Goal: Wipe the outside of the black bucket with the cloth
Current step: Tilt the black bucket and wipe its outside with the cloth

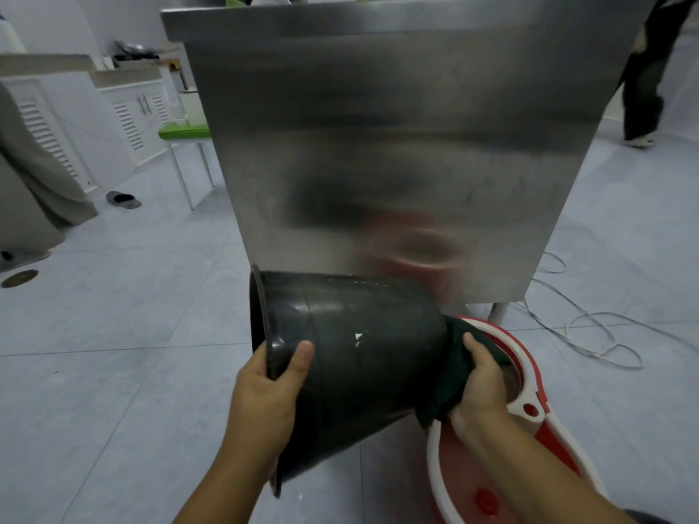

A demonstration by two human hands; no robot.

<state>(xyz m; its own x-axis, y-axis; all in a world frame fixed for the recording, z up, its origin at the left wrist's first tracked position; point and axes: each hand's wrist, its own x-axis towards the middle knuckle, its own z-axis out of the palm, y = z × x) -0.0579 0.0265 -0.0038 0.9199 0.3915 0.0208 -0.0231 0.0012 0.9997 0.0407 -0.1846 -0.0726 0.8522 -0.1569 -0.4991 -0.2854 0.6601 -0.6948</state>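
The black bucket (351,357) is held on its side in mid-air, its mouth facing left and its base pointing right. My left hand (270,387) grips the rim, thumb on the outer wall and fingers inside. A dark cloth (459,376) is pressed against the base of the bucket, with my right hand (482,391) closed over it. A small white mark shows on the bucket's side near the middle.
A red and white mop bucket (529,406) sits on the floor right under my right hand. A steel cabinet (397,145) stands just behind. White cable (590,334) loops on the tiles at right. A green stool (185,132), a slipper (123,199) and people's legs are farther off.
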